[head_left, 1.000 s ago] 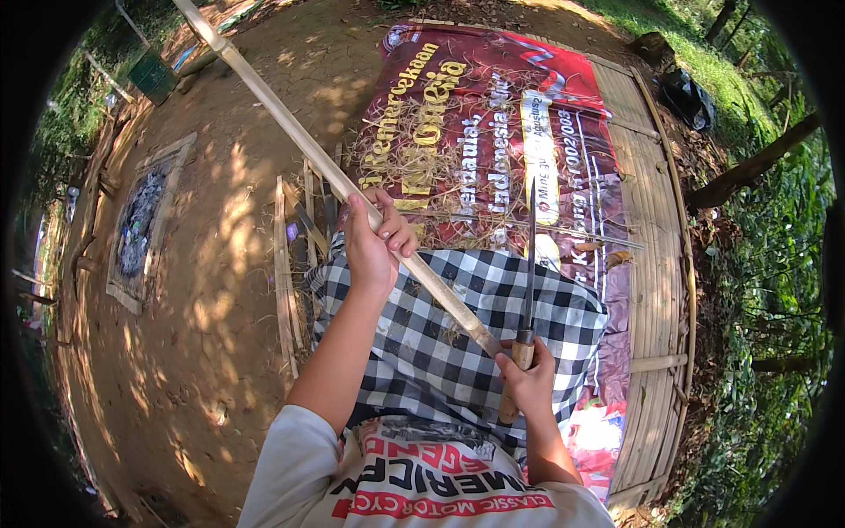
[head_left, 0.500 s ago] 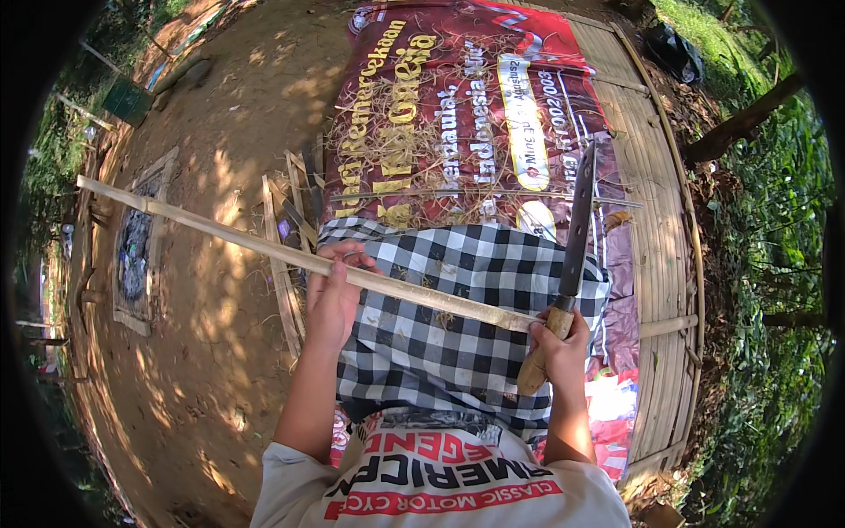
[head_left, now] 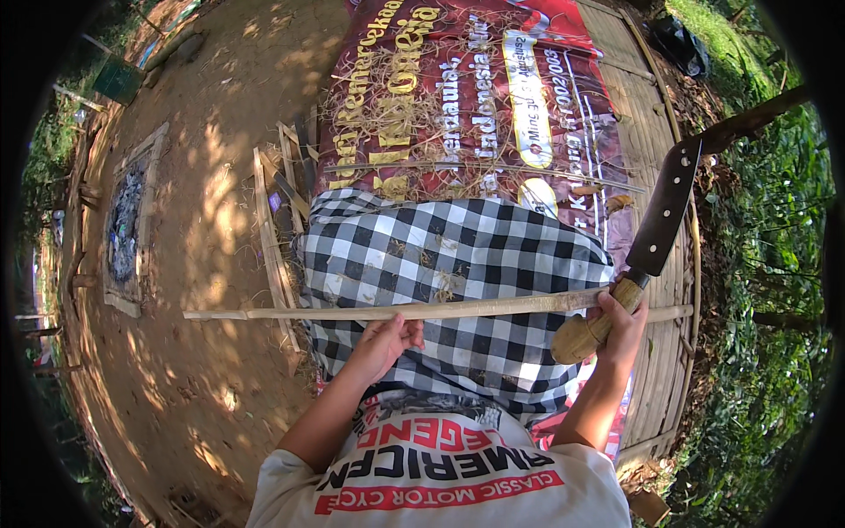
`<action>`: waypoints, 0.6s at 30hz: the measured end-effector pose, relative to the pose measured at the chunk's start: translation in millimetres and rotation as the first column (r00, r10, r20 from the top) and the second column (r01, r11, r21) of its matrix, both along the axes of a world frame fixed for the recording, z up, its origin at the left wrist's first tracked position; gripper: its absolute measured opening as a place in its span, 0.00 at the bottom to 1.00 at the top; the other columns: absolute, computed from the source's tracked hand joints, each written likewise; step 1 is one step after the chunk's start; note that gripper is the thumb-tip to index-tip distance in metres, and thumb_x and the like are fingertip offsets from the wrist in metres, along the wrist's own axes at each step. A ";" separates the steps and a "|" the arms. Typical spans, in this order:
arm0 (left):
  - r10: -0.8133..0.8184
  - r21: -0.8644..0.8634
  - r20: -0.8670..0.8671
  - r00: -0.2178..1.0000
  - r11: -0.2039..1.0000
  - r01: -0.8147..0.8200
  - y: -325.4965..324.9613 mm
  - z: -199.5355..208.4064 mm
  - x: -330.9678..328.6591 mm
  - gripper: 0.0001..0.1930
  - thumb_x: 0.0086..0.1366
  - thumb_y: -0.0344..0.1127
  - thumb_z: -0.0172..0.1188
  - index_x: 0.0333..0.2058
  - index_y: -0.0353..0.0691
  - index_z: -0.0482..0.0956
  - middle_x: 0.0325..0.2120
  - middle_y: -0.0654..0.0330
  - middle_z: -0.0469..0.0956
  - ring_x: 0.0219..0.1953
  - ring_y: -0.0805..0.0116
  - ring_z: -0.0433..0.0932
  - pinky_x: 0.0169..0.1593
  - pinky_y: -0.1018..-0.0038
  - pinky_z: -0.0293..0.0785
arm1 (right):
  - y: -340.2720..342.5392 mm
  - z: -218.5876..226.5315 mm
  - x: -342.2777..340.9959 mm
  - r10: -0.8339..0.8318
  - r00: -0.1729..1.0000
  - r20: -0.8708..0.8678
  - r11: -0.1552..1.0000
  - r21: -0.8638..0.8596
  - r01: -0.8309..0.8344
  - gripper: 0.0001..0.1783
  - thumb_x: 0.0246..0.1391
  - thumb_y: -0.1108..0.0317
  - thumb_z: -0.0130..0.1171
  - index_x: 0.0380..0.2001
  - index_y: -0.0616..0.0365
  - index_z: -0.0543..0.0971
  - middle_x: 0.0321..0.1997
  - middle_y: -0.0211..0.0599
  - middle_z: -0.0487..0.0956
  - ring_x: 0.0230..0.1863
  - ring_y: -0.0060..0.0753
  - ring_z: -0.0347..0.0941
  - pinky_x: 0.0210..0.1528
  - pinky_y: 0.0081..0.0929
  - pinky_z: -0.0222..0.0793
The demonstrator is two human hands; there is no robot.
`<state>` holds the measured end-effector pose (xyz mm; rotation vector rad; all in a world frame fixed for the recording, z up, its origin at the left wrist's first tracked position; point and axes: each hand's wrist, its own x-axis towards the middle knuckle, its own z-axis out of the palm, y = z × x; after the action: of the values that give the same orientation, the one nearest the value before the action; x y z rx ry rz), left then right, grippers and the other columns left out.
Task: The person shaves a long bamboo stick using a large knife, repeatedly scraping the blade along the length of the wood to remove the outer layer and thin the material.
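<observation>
A long, pale bamboo strip [head_left: 475, 309] lies almost level across my lap, above a black-and-white checked cloth [head_left: 502, 255] draped over my legs. My left hand [head_left: 385, 345] is closed at the strip's middle, thumb against its lower edge and fingers curled. At the strip's right end, my right hand [head_left: 627, 326] grips the wooden handle of a machete [head_left: 666, 211], and its thumb presses on the strip's end. The dark, broad blade points up and to the right, apart from the strip. Part of the handle is hidden by the right hand's fingers.
A red printed banner [head_left: 352, 132] strewn with thin shavings covers the slatted bamboo platform [head_left: 656, 370] ahead. Loose wooden pieces [head_left: 273, 238] lean at its left edge. On the dirt ground, a wood-framed patch [head_left: 150, 189] holds ash. A black bag [head_left: 682, 48] lies far right.
The strip has swung from a slant to nearly level and shifted right. My right hand has moved right with the machete, its blade tilting further right. My left hand has moved right and nearer.
</observation>
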<state>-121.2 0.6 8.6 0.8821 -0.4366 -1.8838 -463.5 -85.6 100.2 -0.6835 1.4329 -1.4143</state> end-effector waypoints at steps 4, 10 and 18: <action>-0.399 0.088 0.273 0.875 0.917 0.390 -3.8 27.1 -7.2 0.15 0.74 0.38 0.46 0.53 0.36 0.71 0.37 0.61 0.73 0.37 0.72 0.72 0.45 0.72 0.72 | -3.1 1.7 -17.0 -0.010 1.000 -0.008 1.000 -0.007 0.010 0.20 0.43 0.84 0.61 0.41 0.64 0.70 0.28 0.35 0.73 0.20 0.29 0.72 0.22 0.24 0.70; -0.026 -0.149 0.937 0.347 0.872 0.467 -27.1 83.9 22.5 0.15 0.60 0.34 0.65 0.45 0.38 0.78 0.34 0.60 0.75 0.41 0.68 0.75 0.47 0.71 0.71 | -14.7 4.0 -30.8 -0.012 0.999 -0.035 1.000 0.000 0.012 0.18 0.43 0.83 0.61 0.39 0.65 0.71 0.27 0.36 0.73 0.20 0.28 0.72 0.22 0.24 0.70; 0.065 0.142 0.973 -0.222 0.589 0.796 -56.7 72.4 65.1 0.12 0.55 0.43 0.68 0.28 0.40 0.81 0.26 0.61 0.73 0.41 0.59 0.73 0.48 0.61 0.67 | -64.0 9.0 -48.8 0.013 0.999 -0.036 0.998 -0.063 -0.015 0.15 0.45 0.81 0.61 0.38 0.64 0.71 0.28 0.37 0.75 0.21 0.27 0.72 0.23 0.23 0.69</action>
<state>-56.1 -56.0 81.0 1.6939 -2.5278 -0.8670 -512.3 -149.7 109.2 -0.7605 1.4136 -1.4482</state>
